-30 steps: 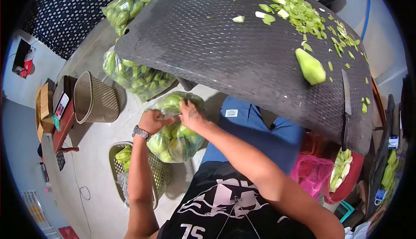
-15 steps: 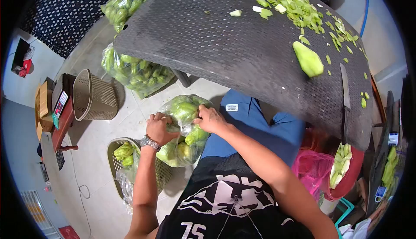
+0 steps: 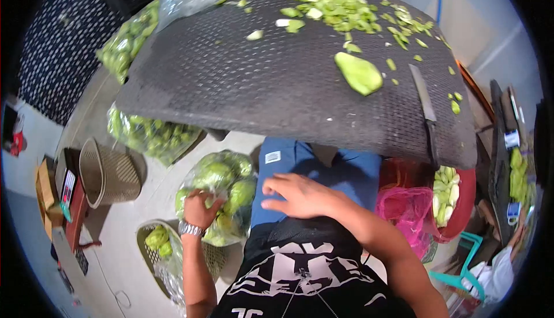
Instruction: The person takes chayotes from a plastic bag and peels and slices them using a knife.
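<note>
My left hand (image 3: 202, 208), with a watch on the wrist, has its fingers closed on the clear plastic bag of chayotes (image 3: 214, 177) beside my left leg. My right hand (image 3: 300, 196) hovers over my lap, fingers apart, with nothing in it. The bag is bulging with green chayotes and stands by a beige basket (image 3: 214, 260), which holds a few more chayotes (image 3: 158, 240) and some loose plastic. On the dark woven-pattern table (image 3: 259, 81) lie a peeled chayote (image 3: 359, 73) and a knife (image 3: 426, 102) with a black handle.
Green peelings (image 3: 340, 9) are heaped at the table's far side. More bagged chayotes (image 3: 153, 133) sit under its left edge. An upright beige basket (image 3: 109, 174) stands at left. To my right are a red tub (image 3: 466, 202) of peeled chayotes and a pink net bag (image 3: 401, 214).
My right hand has let go of the bag and moved right, over my lap. My left hand stays on the bag. The camera view has shifted, so the table sits further left.
</note>
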A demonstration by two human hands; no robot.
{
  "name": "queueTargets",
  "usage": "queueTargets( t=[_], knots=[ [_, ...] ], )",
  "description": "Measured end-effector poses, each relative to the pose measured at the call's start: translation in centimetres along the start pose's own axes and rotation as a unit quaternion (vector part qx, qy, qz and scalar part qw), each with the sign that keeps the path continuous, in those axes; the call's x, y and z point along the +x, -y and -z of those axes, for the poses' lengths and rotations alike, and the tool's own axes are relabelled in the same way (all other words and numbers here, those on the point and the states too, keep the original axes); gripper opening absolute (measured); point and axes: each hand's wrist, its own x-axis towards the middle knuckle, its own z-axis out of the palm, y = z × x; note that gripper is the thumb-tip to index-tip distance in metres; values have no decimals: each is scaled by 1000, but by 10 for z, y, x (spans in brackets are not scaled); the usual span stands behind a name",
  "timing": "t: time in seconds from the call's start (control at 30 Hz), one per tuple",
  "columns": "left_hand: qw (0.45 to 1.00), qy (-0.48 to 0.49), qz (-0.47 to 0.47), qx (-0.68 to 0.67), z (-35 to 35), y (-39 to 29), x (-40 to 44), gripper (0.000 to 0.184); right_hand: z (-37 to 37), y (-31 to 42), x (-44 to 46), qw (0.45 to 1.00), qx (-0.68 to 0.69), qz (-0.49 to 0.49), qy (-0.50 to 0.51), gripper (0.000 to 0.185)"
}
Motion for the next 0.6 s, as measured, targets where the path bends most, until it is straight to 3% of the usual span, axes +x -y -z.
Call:
queueTargets(
  t=[0.07,0.13,0.17,0.23,0.27,0.33,0.47,0.53,0.6],
  knots=[
    [999,3,30,-43,36,-33,12,30,43,25,-50,995,77,44,-38,33],
    [995,-18,20,-96,73,-66,27,26,97,56,-102,986,82,-8,-144,30],
    [992,-39,-18,-121,94,-88,39,26,115,53,-120,961,36,-66,-267,29],
    [980,-72,-114,-144,127,-136,68,26,147,29,-144,855,-120,-168,-476,31],
    [971,-85,-173,-140,137,-158,86,27,159,0,-150,773,-225,-212,-554,34],
    [945,-74,-281,-152,145,-203,126,32,169,-70,-178,685,-379,-273,-559,41],
    [891,-13,-441,-112,122,-282,214,58,171,-105,-191,709,-328,-346,-520,48],
    [880,5,-467,-86,102,-317,250,75,176,-106,-188,720,-310,-328,-527,48],
    [880,30,-474,-13,88,-345,278,81,180,-109,-191,719,-311,-318,-535,56]
  ],
)
